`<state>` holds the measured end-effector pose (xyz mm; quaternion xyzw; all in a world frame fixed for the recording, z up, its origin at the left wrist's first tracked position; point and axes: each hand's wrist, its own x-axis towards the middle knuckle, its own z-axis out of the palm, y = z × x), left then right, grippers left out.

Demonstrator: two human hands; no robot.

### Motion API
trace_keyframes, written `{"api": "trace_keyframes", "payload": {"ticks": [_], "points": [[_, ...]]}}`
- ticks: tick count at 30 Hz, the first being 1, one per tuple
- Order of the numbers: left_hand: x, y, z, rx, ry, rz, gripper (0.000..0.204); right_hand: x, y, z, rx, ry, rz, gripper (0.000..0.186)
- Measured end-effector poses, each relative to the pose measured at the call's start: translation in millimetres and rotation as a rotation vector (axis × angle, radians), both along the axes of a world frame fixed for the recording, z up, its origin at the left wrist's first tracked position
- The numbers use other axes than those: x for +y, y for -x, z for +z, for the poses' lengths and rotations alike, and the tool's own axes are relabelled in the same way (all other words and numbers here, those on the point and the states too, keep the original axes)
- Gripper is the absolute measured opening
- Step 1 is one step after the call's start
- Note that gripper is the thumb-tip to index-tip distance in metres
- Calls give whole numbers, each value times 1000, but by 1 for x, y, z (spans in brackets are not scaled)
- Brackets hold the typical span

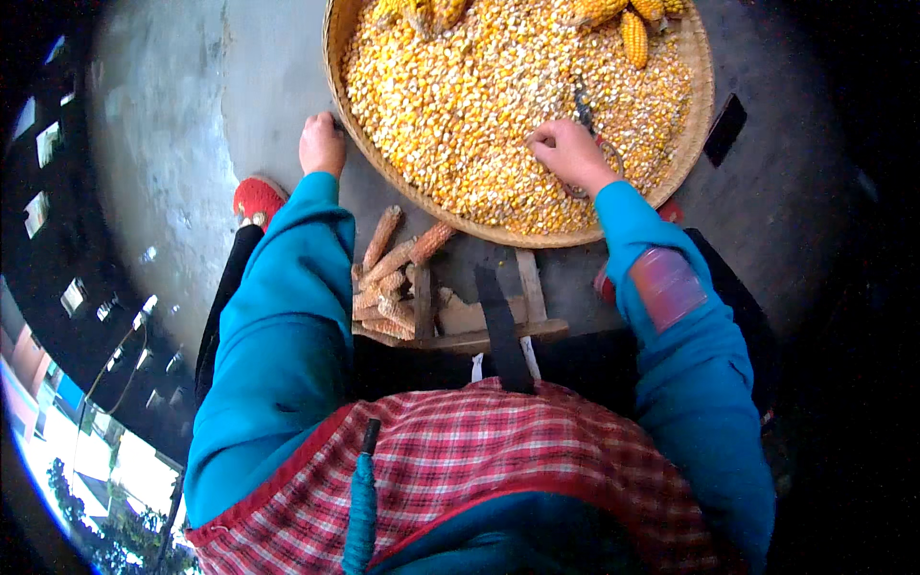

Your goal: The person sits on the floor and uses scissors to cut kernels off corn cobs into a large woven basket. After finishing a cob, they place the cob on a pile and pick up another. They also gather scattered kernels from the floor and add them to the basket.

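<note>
Head view, corn kernels (pixel 460 125), beneath right hand (pixel 567 153)

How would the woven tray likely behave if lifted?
The woven tray is probably heavy, given its broad spread of corn kernels. Those loose kernels would likely slide if tilted, and the rounded ears might roll.

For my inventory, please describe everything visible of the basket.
The basket is round, shallow and tan, seemingly woven, with a raised rim, cut off by the picture's top edge. It holds loose yellow and whitish kernels, with cobs at the far side. Grey floor surrounds it; its support is hidden. The right hand is over the kernels; the left hand is beside the rim, contact unclear.
</note>
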<state>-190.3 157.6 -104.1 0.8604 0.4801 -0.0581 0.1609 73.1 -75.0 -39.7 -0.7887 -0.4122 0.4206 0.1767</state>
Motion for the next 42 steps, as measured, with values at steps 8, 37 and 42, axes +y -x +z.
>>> {"api": "trace_keyframes", "payload": {"ticks": [8,37,42], "points": [[48,54,12,126,212,245,20,-21,7,2,33,-10,-89,15],[-127,129,-4,388,189,522,28,-49,56,12,77,-55,18,12],[-129,120,0,349,131,582,19,-45,61,12,61,-82,17,12]]}}
